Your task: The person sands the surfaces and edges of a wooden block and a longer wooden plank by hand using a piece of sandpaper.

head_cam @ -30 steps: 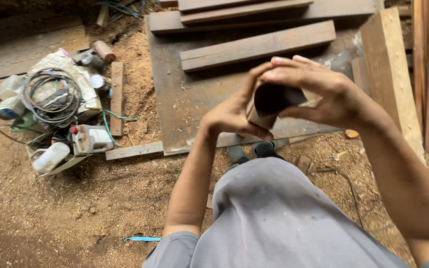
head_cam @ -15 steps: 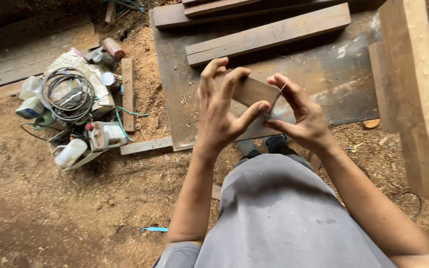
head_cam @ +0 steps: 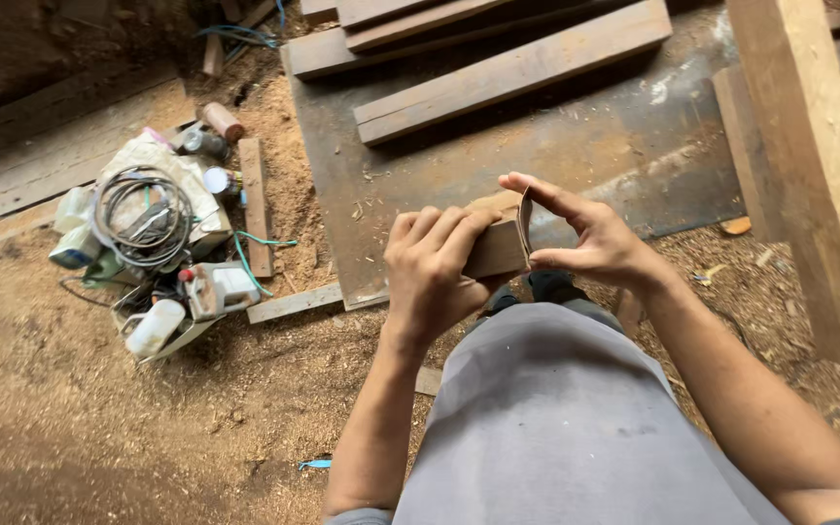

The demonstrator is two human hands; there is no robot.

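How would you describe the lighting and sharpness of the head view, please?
Head view: soft, even daylight without glare; the left hand, right hand and wooden block they hold are sharp; the top-left corner falls into deep shadow; the plank edges lean with wide-angle distortion.

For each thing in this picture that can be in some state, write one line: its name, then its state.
Left hand: closed over the wooden block.
Right hand: pinching the sandpaper strip at the block's end.
Wooden block: held up, off the ground.
Sandpaper strip: bent around the block's end.
Coiled cable: wound up, lying on the pile.
White bottle: lying on its side.
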